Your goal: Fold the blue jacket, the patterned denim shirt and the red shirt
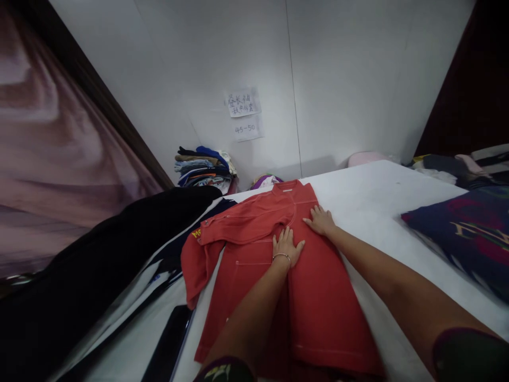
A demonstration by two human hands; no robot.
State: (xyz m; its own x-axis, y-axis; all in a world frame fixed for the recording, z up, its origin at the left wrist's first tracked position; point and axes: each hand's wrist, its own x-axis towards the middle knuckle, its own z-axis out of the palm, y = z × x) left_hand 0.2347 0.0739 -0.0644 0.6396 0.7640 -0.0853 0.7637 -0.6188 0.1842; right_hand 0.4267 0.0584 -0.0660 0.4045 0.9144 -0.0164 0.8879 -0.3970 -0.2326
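A red jacket (324, 302) with pale stitching lies spread on the white table, its collar toward the wall. Both its sleeves are laid over to the left, their ends past the jacket's left side. My left hand (287, 247), with a thin bracelet at the wrist, rests flat on the middle of the jacket, fingers spread. Higher up, near the jacket's right edge, my right hand (320, 219) lies on the fabric with its fingers apart. Neither hand grips the cloth. The jacket's lower left is partly hidden by my left forearm.
A stack of folded clothes (204, 167) stands by the wall, below handwritten paper signs (244, 114). Dark clothing (91, 260) lies along the left, near a black phone-like slab (169, 342). A navy printed garment (469, 233) lies on the white table (358, 191) at right.
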